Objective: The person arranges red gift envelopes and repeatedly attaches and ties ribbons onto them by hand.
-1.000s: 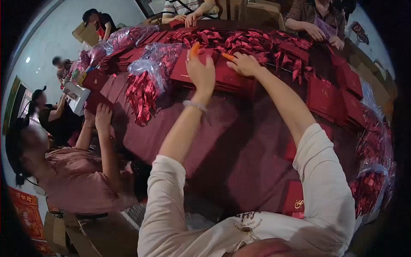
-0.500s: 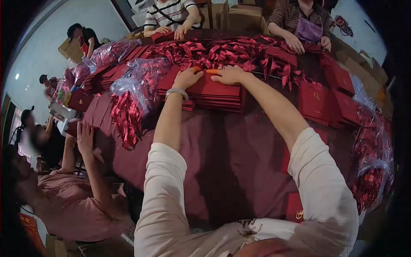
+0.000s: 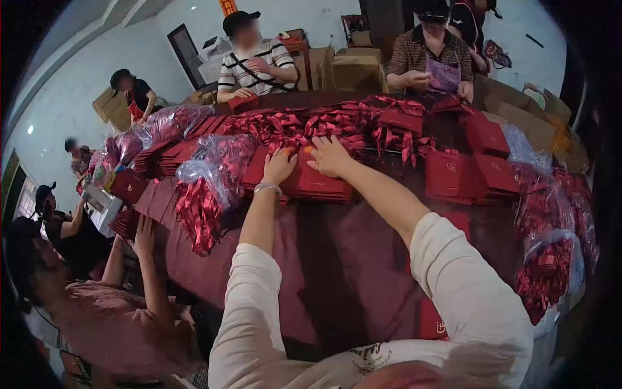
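Note:
A pile of flat red bags (image 3: 317, 188) lies on the dark red tablecloth, near the middle of the table. My left hand (image 3: 280, 166) rests on its left part, palm down, with the fingers apart and an orange cover on one fingertip. Over the far part of the pile, my right hand (image 3: 329, 157) is spread, also with orange on a finger. Neither hand grips anything that I can make out. Loose red ribbons (image 3: 337, 129) lie just beyond my fingertips.
Plastic-wrapped ribbons (image 3: 210, 175) lie left of the pile. More red bags (image 3: 463, 175) and wrapped ribbons (image 3: 551, 246) are at the right. A co-worker in pink (image 3: 123, 324) sits close at the left; others stand or sit across the table. Cardboard boxes (image 3: 356, 72) stand behind.
My view has tilted up, showing more of the people opposite. Both hands, raised above the bags at first, came down onto the pile; my right fingers have since spread.

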`<state>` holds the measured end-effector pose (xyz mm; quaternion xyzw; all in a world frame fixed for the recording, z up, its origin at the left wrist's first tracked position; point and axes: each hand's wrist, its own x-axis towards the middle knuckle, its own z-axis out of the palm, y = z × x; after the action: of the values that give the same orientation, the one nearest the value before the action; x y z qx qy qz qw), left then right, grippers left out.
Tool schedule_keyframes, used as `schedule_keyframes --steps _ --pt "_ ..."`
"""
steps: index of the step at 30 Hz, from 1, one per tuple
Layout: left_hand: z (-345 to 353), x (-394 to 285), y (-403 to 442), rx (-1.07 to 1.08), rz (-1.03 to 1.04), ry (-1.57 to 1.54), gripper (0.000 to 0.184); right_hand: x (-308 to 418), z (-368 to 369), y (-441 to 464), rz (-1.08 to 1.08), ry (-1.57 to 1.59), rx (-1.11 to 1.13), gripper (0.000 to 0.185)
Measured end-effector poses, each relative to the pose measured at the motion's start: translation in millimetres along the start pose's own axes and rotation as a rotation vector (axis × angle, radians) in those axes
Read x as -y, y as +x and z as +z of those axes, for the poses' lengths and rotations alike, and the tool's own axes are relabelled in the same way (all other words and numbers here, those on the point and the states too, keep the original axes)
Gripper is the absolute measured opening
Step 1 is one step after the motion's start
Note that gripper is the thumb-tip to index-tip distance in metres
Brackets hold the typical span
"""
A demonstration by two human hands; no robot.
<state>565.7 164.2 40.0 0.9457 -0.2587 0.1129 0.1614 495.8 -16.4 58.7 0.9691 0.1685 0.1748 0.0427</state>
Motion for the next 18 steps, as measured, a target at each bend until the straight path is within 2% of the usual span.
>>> schedule_keyframes --steps 3,4,5,8,10,13,15,16,18 --pt "4.5 12.0 9.0 0.065 -0.078 -0.158 0.048 4.8 -8.8 -3.6 -0.066 -0.098 -0.159 0.040" --pt "5.0 18.2 10.9 0.056 0.014 -0.101 0.046 6.5 -8.9 -3.7 -0.069 -0.158 -0.185 0.038" --pt "8.2 21.4 13.0 0.074 -0.005 -0.103 0.047 7.9 -5.7 0.3 -0.075 -0.222 -0.239 0.035" --pt "0.0 13.9 9.6 0.080 -0.014 -0.103 0.051 10.8 -24.0 -0.6 -0.045 -0.121 -0.201 0.031" --pt "-2.4 16.3 10.5 0.087 -0.001 -0.127 0.052 10.2 -54.6 -14.1 -0.088 -0.198 -0.228 0.030" --pt "-6.0 11.1 13.1 0.019 0.015 -0.027 0.053 10.6 -95.9 -35.8 -0.159 -0.088 -0.436 0.021" --pt "-24.6 0.4 19.7 0.161 -0.065 -0.006 0.063 6.8 -123.6 -58.7 -0.178 -0.050 -0.434 0.020" --pt "-31.0 -0.4 22.6 0.149 -0.047 -0.026 0.067 4.9 -138.1 -71.7 -0.208 -0.008 -0.438 0.019" --pt "-12.3 26.8 36.2 -0.056 0.080 -0.170 0.072 1.7 -163.6 -105.4 -0.213 -0.026 -0.468 0.017"
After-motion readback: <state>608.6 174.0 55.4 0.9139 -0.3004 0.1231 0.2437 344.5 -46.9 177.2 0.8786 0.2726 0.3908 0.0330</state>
